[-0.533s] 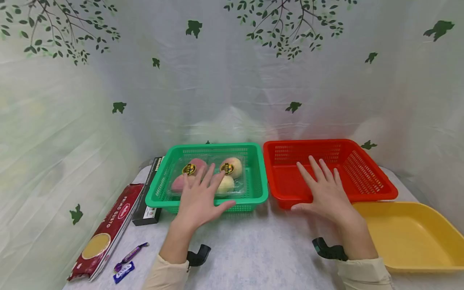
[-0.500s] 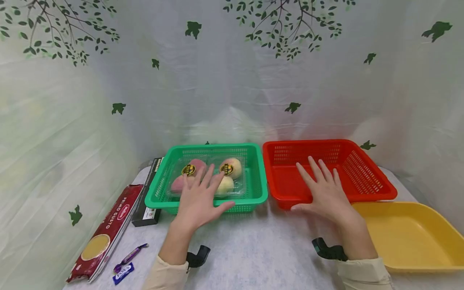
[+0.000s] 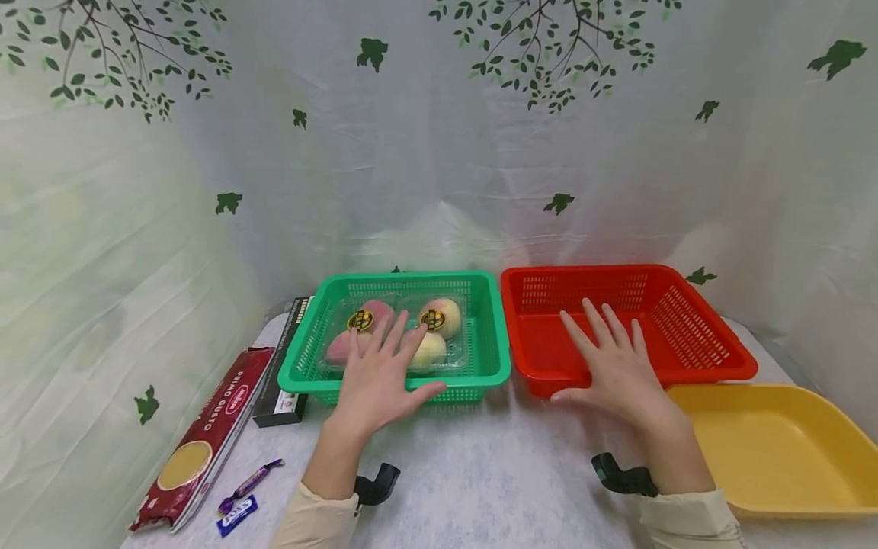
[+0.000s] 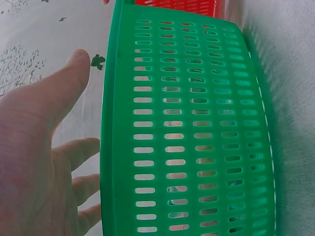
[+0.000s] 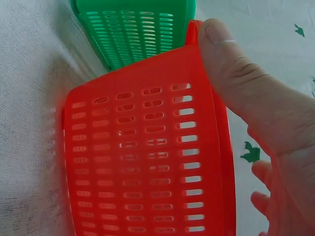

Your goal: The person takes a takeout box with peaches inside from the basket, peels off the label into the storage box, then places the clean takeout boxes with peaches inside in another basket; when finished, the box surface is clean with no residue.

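Note:
In the head view my left hand (image 3: 373,385) is held over the near rim of a green plastic basket (image 3: 473,380), fingers spread and straight. Inside that basket sits a clear plastic pack of peach-like fruits (image 3: 444,314), pink and pale yellow, with black-and-yellow stickers. My right hand (image 3: 620,377), also spread, is over the near edge of a red plastic basket (image 3: 517,335). The left wrist view has the left thumb apart from the green basket's side (image 4: 125,123). In the right wrist view, the thumb (image 5: 241,73) overlaps the red basket's rim; contact is unclear.
A yellow tray (image 3: 789,450) lies at the right, beside the red basket. Left of the green basket are a black box (image 3: 281,404) and a dark red Primo Gusto packet (image 3: 213,427). Nearer lie a purple wrapped candy (image 3: 252,483) and a small blue packet (image 3: 237,515).

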Tool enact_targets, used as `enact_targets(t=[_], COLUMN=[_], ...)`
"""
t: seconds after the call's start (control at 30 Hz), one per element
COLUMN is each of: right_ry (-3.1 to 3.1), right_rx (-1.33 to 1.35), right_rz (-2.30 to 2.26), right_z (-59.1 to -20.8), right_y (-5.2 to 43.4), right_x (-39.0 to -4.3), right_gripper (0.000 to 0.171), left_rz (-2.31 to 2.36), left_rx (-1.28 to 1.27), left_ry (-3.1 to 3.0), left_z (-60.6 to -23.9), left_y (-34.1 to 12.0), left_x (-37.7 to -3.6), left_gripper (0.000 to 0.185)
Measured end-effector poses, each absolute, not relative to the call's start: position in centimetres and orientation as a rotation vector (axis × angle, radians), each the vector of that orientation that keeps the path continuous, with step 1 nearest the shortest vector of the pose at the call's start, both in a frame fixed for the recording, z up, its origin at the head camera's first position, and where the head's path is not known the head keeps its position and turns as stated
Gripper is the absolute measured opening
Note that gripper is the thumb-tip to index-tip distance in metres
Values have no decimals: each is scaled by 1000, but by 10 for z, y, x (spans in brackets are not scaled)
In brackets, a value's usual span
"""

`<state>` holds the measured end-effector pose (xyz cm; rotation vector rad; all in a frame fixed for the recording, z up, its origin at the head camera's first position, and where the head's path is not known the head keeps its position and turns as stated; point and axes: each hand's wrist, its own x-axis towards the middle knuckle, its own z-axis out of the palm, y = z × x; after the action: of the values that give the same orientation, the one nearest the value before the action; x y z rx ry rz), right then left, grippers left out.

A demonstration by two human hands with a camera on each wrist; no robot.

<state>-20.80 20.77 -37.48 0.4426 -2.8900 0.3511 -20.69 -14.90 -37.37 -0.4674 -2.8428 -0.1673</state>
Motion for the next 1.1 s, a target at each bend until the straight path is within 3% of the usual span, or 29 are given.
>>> enact_targets(t=[0.37,0.63,0.93,1.1], right_ry=[-2840,-2702,-2601,-2563], right_rx=[426,390,715,840], right_rz=[512,733,885,1272], right_z=[-370,-364,-350,-351], right_y=[197,183,139,114], right_x=[-212,-215,-218,-217], right_gripper=[122,103,83,76], left_rz=[-243,-441,-917,-1130], left_rx=[-469,-502,-523,-510], left_ry=[-2840,-2762,-2503,-2440], left_z=[-371,-364,-369,-374], left_y=[-152,-158,-184,-198], left_x=[-208,-214,-215,-216], left_gripper=[87,77,57,54])
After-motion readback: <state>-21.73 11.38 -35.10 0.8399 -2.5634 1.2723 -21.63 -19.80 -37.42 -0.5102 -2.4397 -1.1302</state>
